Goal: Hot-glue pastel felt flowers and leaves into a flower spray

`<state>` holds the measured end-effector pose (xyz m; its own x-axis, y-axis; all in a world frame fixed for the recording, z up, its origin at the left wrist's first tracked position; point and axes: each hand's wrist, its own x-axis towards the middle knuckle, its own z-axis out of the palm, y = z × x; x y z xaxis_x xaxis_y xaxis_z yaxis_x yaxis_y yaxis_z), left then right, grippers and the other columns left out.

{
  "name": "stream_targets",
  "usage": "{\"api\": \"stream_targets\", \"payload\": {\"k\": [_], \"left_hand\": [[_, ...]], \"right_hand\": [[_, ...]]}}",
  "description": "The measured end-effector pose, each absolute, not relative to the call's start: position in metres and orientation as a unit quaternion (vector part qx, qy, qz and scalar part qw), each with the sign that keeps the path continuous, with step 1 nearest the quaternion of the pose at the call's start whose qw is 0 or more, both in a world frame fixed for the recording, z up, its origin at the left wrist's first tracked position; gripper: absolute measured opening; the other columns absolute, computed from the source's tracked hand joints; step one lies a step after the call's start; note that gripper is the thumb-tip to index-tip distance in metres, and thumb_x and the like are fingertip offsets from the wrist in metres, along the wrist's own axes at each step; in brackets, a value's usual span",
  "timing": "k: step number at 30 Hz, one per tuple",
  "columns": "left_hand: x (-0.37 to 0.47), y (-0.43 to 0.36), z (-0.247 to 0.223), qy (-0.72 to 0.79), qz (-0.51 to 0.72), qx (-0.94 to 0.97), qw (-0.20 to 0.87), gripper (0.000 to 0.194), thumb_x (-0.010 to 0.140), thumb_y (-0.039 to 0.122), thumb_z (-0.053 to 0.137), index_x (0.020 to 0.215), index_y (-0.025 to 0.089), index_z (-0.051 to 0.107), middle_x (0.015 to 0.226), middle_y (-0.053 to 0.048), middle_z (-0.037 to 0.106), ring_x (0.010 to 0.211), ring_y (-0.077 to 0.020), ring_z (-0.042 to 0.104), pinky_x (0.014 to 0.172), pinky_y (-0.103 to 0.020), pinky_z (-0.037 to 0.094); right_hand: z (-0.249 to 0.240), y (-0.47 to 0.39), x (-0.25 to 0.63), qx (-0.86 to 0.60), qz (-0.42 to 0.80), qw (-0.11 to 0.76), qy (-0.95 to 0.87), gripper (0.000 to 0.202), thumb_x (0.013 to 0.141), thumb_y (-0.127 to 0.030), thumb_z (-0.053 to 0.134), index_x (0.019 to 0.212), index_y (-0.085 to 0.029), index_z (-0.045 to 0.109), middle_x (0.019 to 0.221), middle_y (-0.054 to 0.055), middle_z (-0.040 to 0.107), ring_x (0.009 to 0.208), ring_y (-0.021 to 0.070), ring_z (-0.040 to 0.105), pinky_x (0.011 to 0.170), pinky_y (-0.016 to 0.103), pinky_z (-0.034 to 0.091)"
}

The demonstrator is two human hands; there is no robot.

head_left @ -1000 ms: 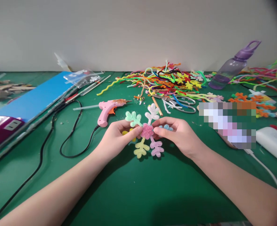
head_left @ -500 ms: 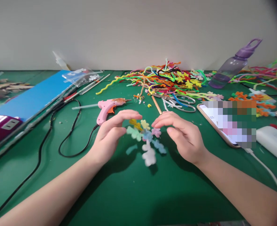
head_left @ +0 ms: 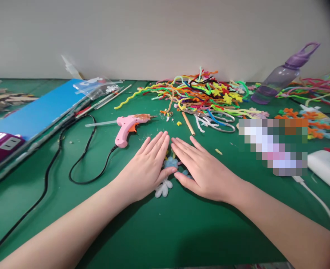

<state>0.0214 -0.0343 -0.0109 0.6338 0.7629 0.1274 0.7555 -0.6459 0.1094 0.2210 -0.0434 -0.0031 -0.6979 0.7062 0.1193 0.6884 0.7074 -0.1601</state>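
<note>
Both hands lie palm down, side by side, over a cluster of fuzzy pipe-cleaner flowers. My left hand is flat with fingers stretched out, covering the cluster's left part. Flat and outstretched too, my right hand covers the right part. Between the hands a light blue flower shows, and a white flower sticks out below my left thumb. The other flowers are mostly hidden under the fingers. The two thumb tips nearly meet beneath the blue flower.
A pink glue gun lies left of centre, its black cord trailing left. Behind are scissors, a wooden stick and piled pipe cleaners. A purple bottle, phone and white power bank stand or lie at right.
Both hands have come down from curved poses beside the flower cluster and flattened over it. Most of its flowers are now covered.
</note>
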Motion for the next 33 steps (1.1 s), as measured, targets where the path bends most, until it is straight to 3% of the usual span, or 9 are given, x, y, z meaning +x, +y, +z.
{"api": "stream_targets", "payload": {"k": [5,11,19,25,29,33], "left_hand": [[0.022,-0.034,-0.014,0.432,0.011,0.902,-0.015,0.076,0.093,0.058,0.018,0.144,0.002,0.024,0.153,-0.017,0.019,0.144,-0.0276,0.011,0.116,-0.052,0.016],[0.023,-0.034,-0.014,0.435,0.039,0.899,-0.001,0.074,0.094,0.056,0.02,0.144,0.002,0.024,0.153,-0.017,0.021,0.143,-0.0272,0.013,0.115,-0.052,0.015],[0.02,-0.03,-0.002,0.484,0.226,0.84,0.094,0.048,0.097,0.039,0.03,0.137,0.012,0.036,0.145,-0.012,0.041,0.137,-0.0209,0.031,0.116,-0.047,0.019],[0.021,-0.033,0.005,0.468,0.353,0.796,0.152,0.039,0.094,0.033,0.04,0.13,0.017,0.043,0.138,-0.01,0.047,0.131,-0.0218,0.038,0.113,-0.044,0.027],[0.021,-0.03,0.003,0.461,0.469,0.685,0.313,0.043,0.092,0.041,0.043,0.13,0.02,0.041,0.138,-0.01,0.045,0.124,-0.0237,0.048,0.104,-0.041,0.04],[0.022,-0.029,0.0,0.441,0.434,0.531,0.579,0.049,0.089,0.055,0.041,0.123,0.02,0.051,0.11,-0.009,0.065,0.089,-0.0228,0.067,0.076,-0.036,0.054]], "right_hand": [[-0.005,-0.045,0.22,-0.389,0.047,0.032,-0.919,0.068,0.092,-0.043,0.035,0.145,-0.002,0.022,0.153,0.015,0.016,0.143,0.0243,0.014,0.118,0.048,0.015],[-0.005,-0.045,0.22,-0.388,0.047,0.049,-0.919,0.068,0.093,-0.046,0.035,0.146,-0.005,0.023,0.153,0.015,0.018,0.143,0.0254,0.015,0.117,0.053,0.013],[-0.002,-0.043,0.22,-0.387,0.057,0.154,-0.907,0.038,0.09,-0.033,0.044,0.123,-0.017,0.055,0.137,0.009,0.049,0.133,0.0214,0.037,0.117,0.051,0.006],[0.001,-0.044,0.218,-0.398,0.032,0.234,-0.887,0.019,0.081,-0.029,0.055,0.095,-0.016,0.06,0.119,0.008,0.06,0.122,0.0209,0.049,0.118,0.048,0.006],[0.006,-0.044,0.219,-0.423,-0.024,0.322,-0.847,0.017,0.076,-0.029,0.058,0.089,-0.018,0.056,0.117,0.01,0.06,0.119,0.0238,0.051,0.115,0.052,0.011],[0.007,-0.044,0.219,-0.442,-0.06,0.366,-0.817,0.02,0.074,-0.029,0.061,0.089,-0.02,0.053,0.117,0.011,0.059,0.117,0.0252,0.053,0.113,0.052,0.017]]}}
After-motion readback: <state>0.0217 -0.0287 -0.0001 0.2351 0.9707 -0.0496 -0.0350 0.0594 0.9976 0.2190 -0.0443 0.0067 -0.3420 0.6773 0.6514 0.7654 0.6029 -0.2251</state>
